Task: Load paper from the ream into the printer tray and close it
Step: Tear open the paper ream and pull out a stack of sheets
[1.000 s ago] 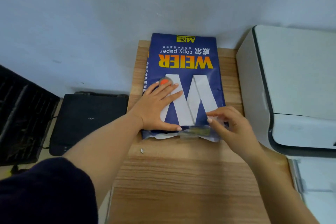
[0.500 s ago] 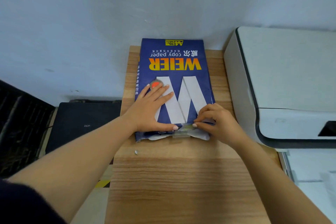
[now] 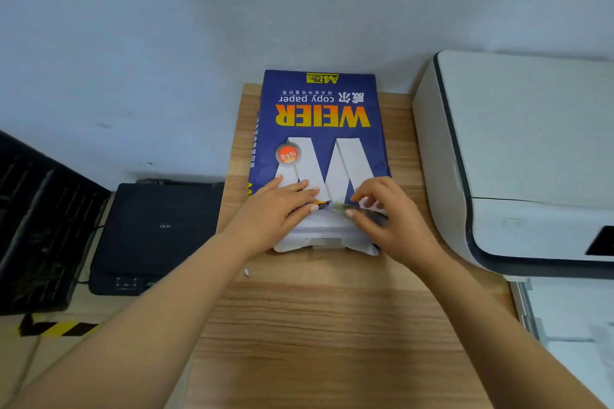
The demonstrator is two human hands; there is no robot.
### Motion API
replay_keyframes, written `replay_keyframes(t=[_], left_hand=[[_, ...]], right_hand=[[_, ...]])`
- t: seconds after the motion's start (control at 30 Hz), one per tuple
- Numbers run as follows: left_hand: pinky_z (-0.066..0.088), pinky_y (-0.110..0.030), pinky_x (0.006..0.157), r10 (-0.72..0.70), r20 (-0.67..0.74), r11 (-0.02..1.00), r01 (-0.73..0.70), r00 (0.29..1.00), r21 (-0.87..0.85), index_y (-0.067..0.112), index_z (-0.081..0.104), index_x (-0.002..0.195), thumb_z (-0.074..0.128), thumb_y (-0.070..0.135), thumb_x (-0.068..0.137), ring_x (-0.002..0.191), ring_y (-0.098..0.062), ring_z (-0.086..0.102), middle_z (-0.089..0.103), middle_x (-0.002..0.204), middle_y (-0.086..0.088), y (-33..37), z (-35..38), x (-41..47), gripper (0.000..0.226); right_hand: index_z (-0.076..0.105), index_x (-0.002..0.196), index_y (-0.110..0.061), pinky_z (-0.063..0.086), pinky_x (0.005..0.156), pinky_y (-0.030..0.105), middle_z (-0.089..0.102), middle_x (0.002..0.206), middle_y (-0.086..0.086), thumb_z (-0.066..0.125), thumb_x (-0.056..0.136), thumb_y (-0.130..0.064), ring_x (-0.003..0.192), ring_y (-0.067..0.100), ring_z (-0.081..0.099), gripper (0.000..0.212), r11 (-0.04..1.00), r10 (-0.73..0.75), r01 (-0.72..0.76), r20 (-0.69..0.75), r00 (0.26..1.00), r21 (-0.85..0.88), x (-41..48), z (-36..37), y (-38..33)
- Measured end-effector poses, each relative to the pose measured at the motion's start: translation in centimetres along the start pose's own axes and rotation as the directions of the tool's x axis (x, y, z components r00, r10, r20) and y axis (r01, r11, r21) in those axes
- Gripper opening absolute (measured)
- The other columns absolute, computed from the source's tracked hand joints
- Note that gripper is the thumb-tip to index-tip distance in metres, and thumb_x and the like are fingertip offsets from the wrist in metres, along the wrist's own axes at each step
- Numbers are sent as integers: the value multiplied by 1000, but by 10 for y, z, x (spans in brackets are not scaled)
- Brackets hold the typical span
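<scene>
blue ream on wooden desk, left hand and right hand pinching its torn wrapper at near end, white printer just right of ream

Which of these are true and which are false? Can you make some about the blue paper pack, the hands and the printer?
1. The blue paper pack lies flat on the wooden table. True.
2. Both hands are at the pack's near end. True: the left hand and right hand are peeling the wrapper back from the white paper.
3. The white printer is left of the pack. False: it is on the right.
4. The big word WEIER reads the right way up. False: it appears upside down from here.
5. The black device sits on the wooden table. False: it sits lower, to the table's left.
</scene>
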State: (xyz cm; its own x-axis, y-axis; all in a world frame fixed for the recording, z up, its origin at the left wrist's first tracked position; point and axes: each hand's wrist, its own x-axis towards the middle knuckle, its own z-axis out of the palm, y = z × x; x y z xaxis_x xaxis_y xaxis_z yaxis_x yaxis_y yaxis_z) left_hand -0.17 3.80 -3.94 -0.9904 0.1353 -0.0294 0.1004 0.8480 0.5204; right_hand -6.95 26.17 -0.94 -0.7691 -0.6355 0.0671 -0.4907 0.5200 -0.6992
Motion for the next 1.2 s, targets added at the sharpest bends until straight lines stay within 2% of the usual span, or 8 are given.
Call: replay_keyframes(t=[0.13,0.27,0.43,0.53,0.7,0.93,1.07,1.2], left_hand=[[11,-24,116,-82,-25,996,81,996,-44,28,52,134,39,39,99,135,0,34,49,142,5,3,1,1,39],[14,-27,118,-111,-35,991,108,993,-78,31,53,133,37,45,98,135,0,35,50,141,7,0,6,0,41],[3,-12,111,-148,-24,984,145,989,-100,30,53,133,42,37,98,126,15,18,41,139,17,8,-3,-2,37],[4,-14,114,-140,-15,983,137,990,-122,31,52,134,42,37,98,127,17,16,42,145,10,10,-6,-2,37],[-7,7,93,-134,28,979,137,991,-149,28,50,135,43,33,99,105,31,-3,41,146,6,18,-12,-3,37],[-8,7,89,-129,54,978,136,990,-155,26,49,136,42,33,99,99,34,-10,39,147,7,23,-17,-5,38],[0,-6,100,-159,57,975,166,986,-148,33,47,137,40,39,98,117,16,3,35,150,10,17,-15,-4,39],[7,-19,111,-187,93,968,199,978,-153,36,45,138,39,42,98,134,3,4,30,150,15,13,-11,-4,41]], right_hand=[[69,84,-19,47,82,34,58,116,1,72,80,-21,97,16,55,6,954,-221,228,57,974,-195,-6,9,3],[76,90,-20,51,77,42,63,118,7,76,77,-23,97,25,59,14,930,-213,235,105,971,-284,-2,17,13],[77,91,-16,53,77,37,69,105,9,80,72,-19,91,28,62,19,943,-200,222,112,973,-248,4,15,19],[78,91,-17,50,79,34,69,105,6,79,73,-22,94,25,59,19,962,-172,196,140,975,-188,9,10,20],[78,92,-19,47,81,28,67,104,2,76,75,-28,96,18,55,19,974,-156,186,214,964,-126,18,5,23],[77,92,-23,37,81,11,61,108,-4,74,76,-32,98,10,51,19,985,-113,143,271,956,-92,24,0,26],[77,93,-25,44,81,16,58,108,-9,73,77,-33,98,10,50,19,987,-110,140,314,943,-73,26,-3,25],[77,93,-17,43,84,19,62,109,-1,71,81,-26,100,14,53,16,986,-100,134,281,955,-104,23,0,24]])
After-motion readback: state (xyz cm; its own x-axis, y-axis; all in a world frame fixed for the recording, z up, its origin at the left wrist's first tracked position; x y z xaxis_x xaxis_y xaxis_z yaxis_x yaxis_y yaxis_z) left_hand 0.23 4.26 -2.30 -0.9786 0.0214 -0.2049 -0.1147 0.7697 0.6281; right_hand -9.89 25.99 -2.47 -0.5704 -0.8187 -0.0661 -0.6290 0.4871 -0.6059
